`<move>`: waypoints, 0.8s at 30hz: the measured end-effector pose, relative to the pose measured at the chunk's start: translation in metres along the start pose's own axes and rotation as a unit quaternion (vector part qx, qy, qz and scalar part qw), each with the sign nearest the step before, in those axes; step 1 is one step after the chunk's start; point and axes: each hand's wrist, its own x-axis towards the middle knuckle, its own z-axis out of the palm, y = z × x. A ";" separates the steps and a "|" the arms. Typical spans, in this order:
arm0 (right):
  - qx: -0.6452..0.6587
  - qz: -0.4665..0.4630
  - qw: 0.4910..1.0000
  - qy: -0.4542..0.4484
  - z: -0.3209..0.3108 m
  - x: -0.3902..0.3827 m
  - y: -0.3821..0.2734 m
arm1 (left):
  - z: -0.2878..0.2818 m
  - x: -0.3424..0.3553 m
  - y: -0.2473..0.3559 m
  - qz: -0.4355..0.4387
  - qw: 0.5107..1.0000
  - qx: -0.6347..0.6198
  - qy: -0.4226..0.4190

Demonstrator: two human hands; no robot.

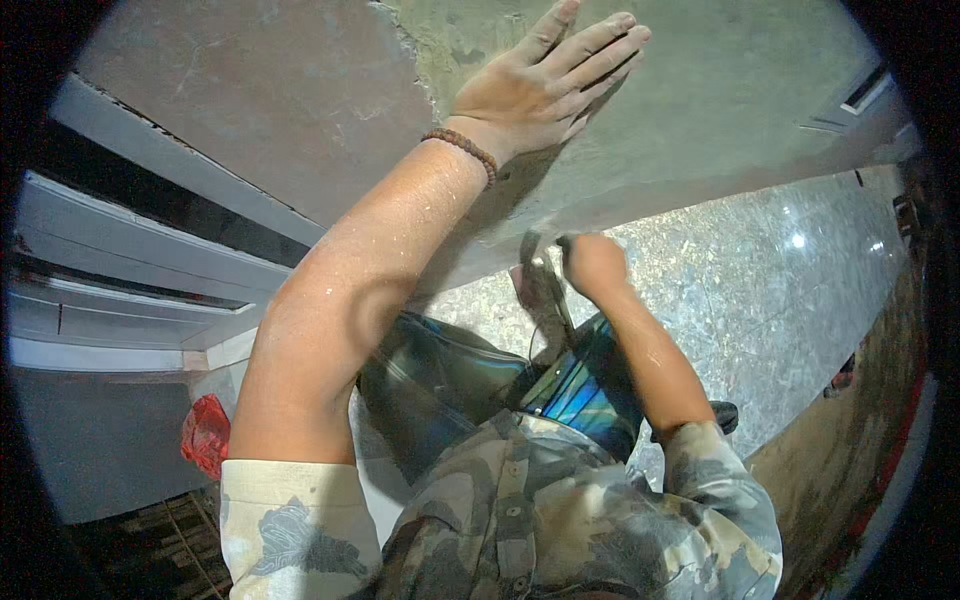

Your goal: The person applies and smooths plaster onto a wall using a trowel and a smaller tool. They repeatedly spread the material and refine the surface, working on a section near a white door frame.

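Note:
My left hand (545, 85) lies flat against the wall (700, 110), fingers stretched out and dusty, a brown bead bracelet (462, 146) round its wrist. The surface beneath it is greenish grey and smooth, next to a rougher brownish patch (270, 100) with a ragged edge between them. Lower down, close to the foot of the wall, my right hand (597, 266) is closed round the dark handle of a hand tool (566, 246). A greyish, blade-like part seems to reach left from it, but it is blurred and its kind is unclear.
Pale crumbs and flakes cover the floor (740, 270) along the wall. Grey framed panels (130, 220) with dark gaps stand at the left. A red plastic bag (205, 435) sits at the lower left. My bent knees are below the hands.

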 end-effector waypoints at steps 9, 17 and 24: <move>-0.014 0.001 0.998 0.058 -0.001 -0.004 0.009 | 0.009 0.001 -0.006 0.036 0.996 -0.087 -0.001; 0.000 0.017 0.999 0.033 0.016 0.003 0.010 | 0.000 -0.001 0.000 0.020 0.997 0.066 -0.047; -0.007 0.032 0.999 -0.025 0.020 -0.007 0.006 | 0.005 -0.005 0.000 0.019 0.999 0.020 -0.026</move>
